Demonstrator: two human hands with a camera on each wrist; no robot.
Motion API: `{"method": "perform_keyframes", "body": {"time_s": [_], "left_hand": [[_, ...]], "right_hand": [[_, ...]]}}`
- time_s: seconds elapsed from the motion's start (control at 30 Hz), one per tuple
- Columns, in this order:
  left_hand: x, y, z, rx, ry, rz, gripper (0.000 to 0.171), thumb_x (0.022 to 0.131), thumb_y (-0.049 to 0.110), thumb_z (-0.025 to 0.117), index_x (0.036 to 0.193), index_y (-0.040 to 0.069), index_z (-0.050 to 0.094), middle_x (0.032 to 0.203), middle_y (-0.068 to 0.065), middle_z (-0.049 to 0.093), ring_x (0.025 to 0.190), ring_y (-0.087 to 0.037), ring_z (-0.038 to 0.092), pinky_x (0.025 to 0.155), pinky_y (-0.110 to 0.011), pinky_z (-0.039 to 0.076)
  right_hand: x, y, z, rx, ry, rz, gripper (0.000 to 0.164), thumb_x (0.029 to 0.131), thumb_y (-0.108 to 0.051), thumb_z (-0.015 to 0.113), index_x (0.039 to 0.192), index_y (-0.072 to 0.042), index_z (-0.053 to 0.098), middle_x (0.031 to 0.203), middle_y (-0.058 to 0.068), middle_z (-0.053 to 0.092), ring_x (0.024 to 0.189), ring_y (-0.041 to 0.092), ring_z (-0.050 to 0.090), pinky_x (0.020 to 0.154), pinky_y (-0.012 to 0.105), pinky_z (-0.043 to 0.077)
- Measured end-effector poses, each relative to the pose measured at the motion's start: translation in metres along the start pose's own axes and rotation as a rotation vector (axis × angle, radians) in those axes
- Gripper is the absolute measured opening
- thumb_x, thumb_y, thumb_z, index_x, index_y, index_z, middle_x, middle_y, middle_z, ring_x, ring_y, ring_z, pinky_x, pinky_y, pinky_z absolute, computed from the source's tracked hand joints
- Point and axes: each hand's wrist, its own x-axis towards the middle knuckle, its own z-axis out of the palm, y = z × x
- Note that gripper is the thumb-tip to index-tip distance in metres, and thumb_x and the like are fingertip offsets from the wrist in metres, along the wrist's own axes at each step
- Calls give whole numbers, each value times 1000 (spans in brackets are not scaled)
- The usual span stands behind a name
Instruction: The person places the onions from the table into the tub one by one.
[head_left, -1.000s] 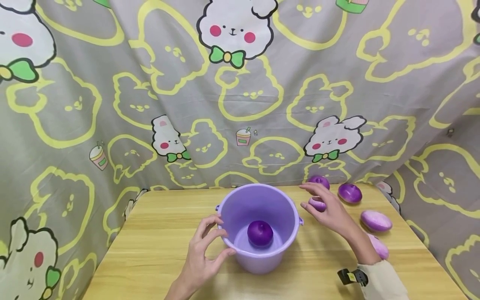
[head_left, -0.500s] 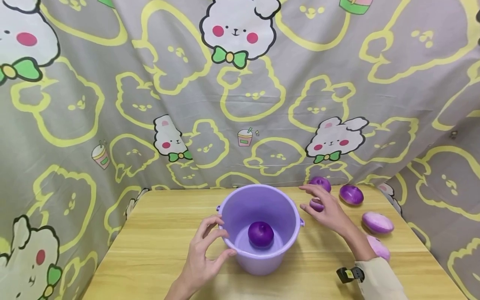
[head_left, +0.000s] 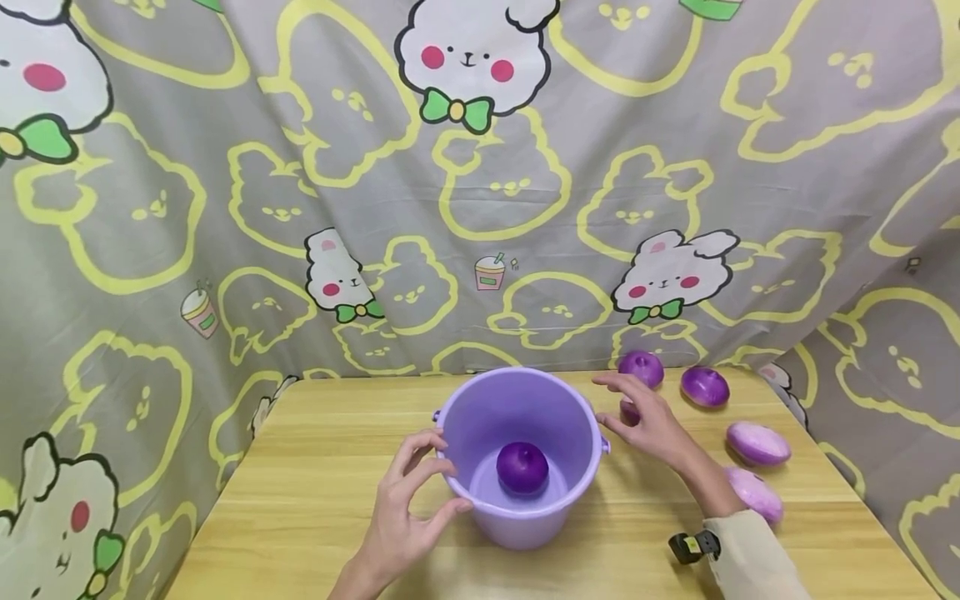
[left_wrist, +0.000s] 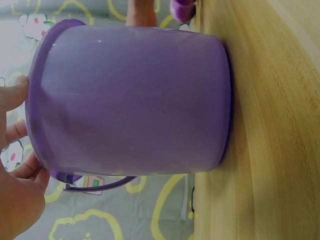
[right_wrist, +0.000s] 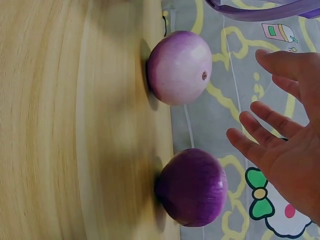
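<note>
A lavender plastic bucket (head_left: 517,533) stands upright on the table, with a dark purple onion (head_left: 522,468) on its bottom. My left hand (head_left: 405,500) holds the bucket's near-left rim, thumb at the front and fingertips at the left side. In the left wrist view the bucket wall fills the middle. My right hand (head_left: 648,425) hovers just right of the bucket with nothing in it, fingers spread and slightly bent. Partly hidden behind it is one onion (head_left: 630,411). The right wrist view has a pale purple onion (right_wrist: 180,68) and a dark one (right_wrist: 194,187) on the table, apart from the fingers.
More onions lie along the table's right side: two dark ones (head_left: 705,387) at the back and two pale ones (head_left: 759,443) nearer, one partly behind the right forearm. A printed grey curtain (head_left: 525,208) hangs behind the wooden table (head_left: 315,475). The bucket's handle (left_wrist: 102,187) hangs down.
My right hand has shifted slightly left toward the bucket, covering more of the onion behind it. The left hand and the bucket stay in place.
</note>
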Motion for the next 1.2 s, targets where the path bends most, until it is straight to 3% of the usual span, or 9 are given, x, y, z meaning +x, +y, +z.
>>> {"method": "perform_keyframes", "body": {"time_s": [0.2, 0.4, 0.7, 0.93, 1.2], "left_hand": [[5, 4, -1, -5, 14, 28, 30, 84, 25, 86, 101, 9, 68, 121, -18, 55, 127, -35, 54, 115, -34, 43], [10, 10, -1, -15, 5, 52, 29, 84, 23, 86, 100, 8, 67, 121, -18, 55, 126, -35, 54, 115, -34, 44], [6, 12, 1, 0, -10, 47, 30, 85, 28, 85, 100, 9, 68, 120, -17, 56, 125, -36, 54, 115, -34, 44], [4, 10, 0, 11, -25, 22, 31, 84, 28, 86, 100, 10, 68, 121, -17, 56, 124, -37, 54, 115, -33, 43], [3, 9, -2, 32, -34, -7, 31, 83, 28, 87, 101, 12, 68, 121, -16, 56, 123, -38, 54, 116, -32, 41]], "right_hand": [[4, -1, 3, 17, -18, 9, 61, 83, -4, 84, 138, -8, 60, 135, 10, 59, 117, 33, 60, 91, 56, 59], [4, 2, 6, 82, -55, 10, 59, 84, 3, 79, 139, -3, 58, 138, 17, 56, 125, 41, 55, 93, 65, 54], [3, 8, 13, 69, -105, 30, 65, 82, 2, 79, 142, -8, 56, 142, 16, 53, 130, 42, 52, 92, 64, 55], [3, 11, 18, 81, -125, 49, 69, 78, 1, 83, 141, -8, 56, 142, 19, 53, 130, 45, 52, 93, 70, 52], [5, 18, 28, 63, -125, 35, 62, 81, -5, 83, 138, -6, 60, 140, 21, 55, 130, 43, 51, 101, 71, 46]]}}
